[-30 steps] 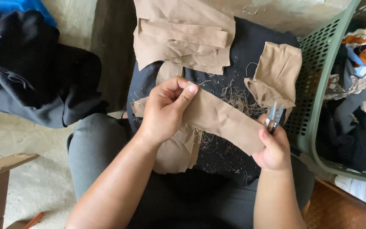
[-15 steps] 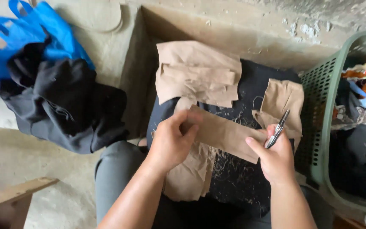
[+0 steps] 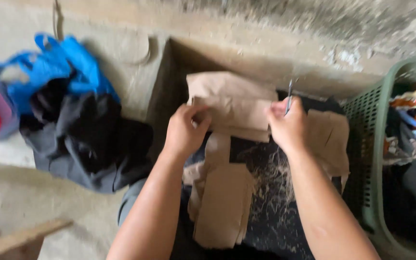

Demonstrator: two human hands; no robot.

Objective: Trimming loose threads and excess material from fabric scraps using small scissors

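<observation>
Both grips on the tan fabric piece point(image 3: 234, 108): left hand point(image 3: 185, 132) pinches its left edge with curled fingers, right hand point(image 3: 287, 127) is closed over its right edge and also clamps a thin metal tool point(image 3: 289, 96), tip pointing up. Tool type unclear, frame is blurred.

Held piece sits on top of a tan stack at the far end of a dark lap cloth point(image 3: 266, 226), upper edge overhanging toward the concrete ledge point(image 3: 246, 43). Below it a narrow tan strip point(image 3: 216, 149) runs down to another stack of tan pieces point(image 3: 222, 204), just beside the left forearm. A loose tan piece point(image 3: 331, 139) lies to the right, its right edge close to the green basket point(image 3: 369, 144). Pale thread scraps point(image 3: 273, 185) are scattered between the forearms.

Room: right side is tight, basket wall near the right elbow, basket full of mixed coloured clothes point(image 3: 412, 125). Left side is roomier near the lap, then a black garment heap point(image 3: 83, 139) and blue bag point(image 3: 49, 72) on the floor, well apart from the hands. Wooden plank point(image 3: 20, 240) at lower left.
</observation>
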